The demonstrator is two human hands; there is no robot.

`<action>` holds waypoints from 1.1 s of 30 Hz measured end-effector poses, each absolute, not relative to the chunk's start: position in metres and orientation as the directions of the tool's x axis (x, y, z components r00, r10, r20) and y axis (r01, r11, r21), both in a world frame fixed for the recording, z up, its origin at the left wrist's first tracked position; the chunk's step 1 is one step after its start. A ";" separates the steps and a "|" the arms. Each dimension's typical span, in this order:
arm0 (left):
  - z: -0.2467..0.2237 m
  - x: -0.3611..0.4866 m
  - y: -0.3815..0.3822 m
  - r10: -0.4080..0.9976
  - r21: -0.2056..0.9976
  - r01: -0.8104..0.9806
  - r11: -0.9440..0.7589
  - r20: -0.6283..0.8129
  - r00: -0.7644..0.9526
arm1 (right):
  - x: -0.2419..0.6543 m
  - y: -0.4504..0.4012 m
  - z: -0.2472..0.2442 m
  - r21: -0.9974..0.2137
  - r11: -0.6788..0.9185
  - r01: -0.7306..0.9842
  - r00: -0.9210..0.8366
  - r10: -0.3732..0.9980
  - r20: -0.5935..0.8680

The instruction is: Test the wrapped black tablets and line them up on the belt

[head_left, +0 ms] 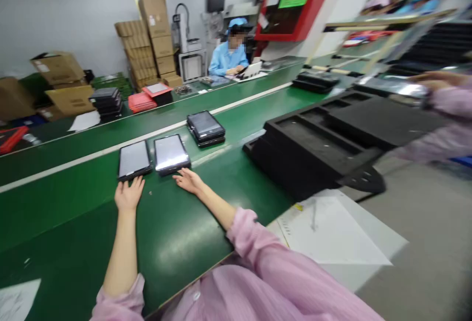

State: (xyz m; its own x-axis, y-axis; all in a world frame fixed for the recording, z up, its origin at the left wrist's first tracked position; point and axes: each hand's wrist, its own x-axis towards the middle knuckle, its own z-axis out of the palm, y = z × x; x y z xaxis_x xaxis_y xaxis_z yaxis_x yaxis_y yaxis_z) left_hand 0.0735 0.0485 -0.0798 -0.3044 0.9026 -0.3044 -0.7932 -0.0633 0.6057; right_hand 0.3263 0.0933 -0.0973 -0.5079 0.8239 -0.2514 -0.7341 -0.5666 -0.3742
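Observation:
My left hand (129, 193) lies palm-up on the green bench, fingers spread against the near edge of a black-framed tablet (134, 159). To its right, a second tablet (171, 153) with a bright, reflecting screen rests on what looks like a short stack. At that one's near right corner is my right hand (189, 181), fingers stretched out and touching or almost touching the edge. Neither hand grips anything. Behind and to the right stands a small stack of dark tablets (205, 127).
Black foam trays (313, 139) are piled on the right, beside another person's hands (438, 82). White sheets (332, 232) hang over the bench edge. Across the bench sits a co-worker in blue (228, 58). Red trays (142, 102) and cardboard boxes (157, 31) are at the back.

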 end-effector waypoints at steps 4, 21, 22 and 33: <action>-0.084 0.072 0.065 0.830 0.681 -0.732 -0.026 -0.393 -0.396 | 0.364 0.034 -0.108 -0.402 -0.614 -0.679 -0.571 0.786 -0.235; -0.083 0.059 0.110 0.742 0.835 -0.550 -0.003 -0.367 -0.561 | 0.490 -0.146 -0.064 -0.889 -0.349 0.295 -0.596 0.661 -0.457; -0.082 0.058 0.111 0.735 0.841 -0.541 0.001 -0.367 -0.570 | 0.496 -0.142 -0.052 -0.880 -0.203 0.429 -0.611 0.653 -0.448; -0.092 0.090 -0.039 0.711 0.894 -0.446 -0.046 -0.284 -0.644 | 0.479 -0.110 -0.029 -0.811 0.228 0.539 -0.520 0.847 -0.108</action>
State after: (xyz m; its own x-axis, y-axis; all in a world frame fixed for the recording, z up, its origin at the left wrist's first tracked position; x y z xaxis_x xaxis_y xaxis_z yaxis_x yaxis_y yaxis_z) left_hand 0.0904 -0.0388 -0.0916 -0.6436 0.7107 -0.2840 -0.4455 -0.0462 0.8941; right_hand 0.4794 -0.1103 -0.0286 -0.5201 0.8473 -0.1078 0.5393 0.2278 -0.8107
